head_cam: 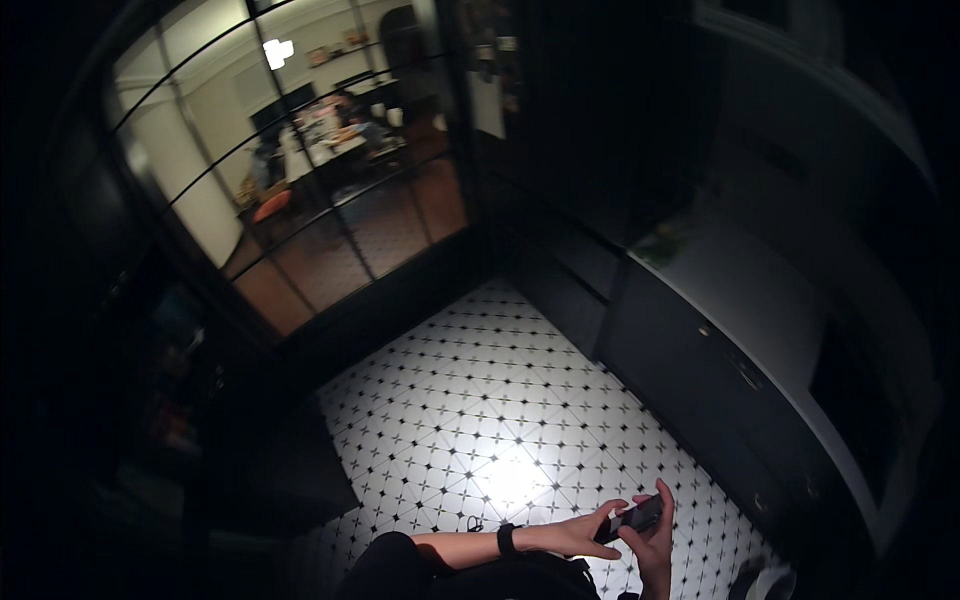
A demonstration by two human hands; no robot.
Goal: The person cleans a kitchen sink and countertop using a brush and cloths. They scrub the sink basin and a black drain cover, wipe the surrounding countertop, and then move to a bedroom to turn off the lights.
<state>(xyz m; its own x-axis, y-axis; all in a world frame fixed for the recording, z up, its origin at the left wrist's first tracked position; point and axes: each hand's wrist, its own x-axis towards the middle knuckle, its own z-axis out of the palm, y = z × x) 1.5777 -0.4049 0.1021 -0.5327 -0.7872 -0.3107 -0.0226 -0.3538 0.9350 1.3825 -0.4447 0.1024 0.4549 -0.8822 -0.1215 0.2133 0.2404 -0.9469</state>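
Observation:
Near the bottom, right of centre, a dark smartphone (pixel 631 520) lies between my two hands, held out over the tiled floor. My left hand (pixel 591 534) reaches in from the left with a black band on its wrist (pixel 507 539); its fingers and thumb are at the phone's left end. My right hand (pixel 655 531) grips the phone's right end, its thumb over the front and its fingers raised behind the edge. What the phone's screen shows cannot be made out.
Dark cabinets under a pale countertop (pixel 750 285) run along the right. A black-framed glass partition (pixel 352 247) stands ahead; people sit at a table (pixel 304 161) beyond it. A round container (pixel 772 582) stands at the bottom right. The patterned tile floor (pixel 480 390) is brightly lit in the middle.

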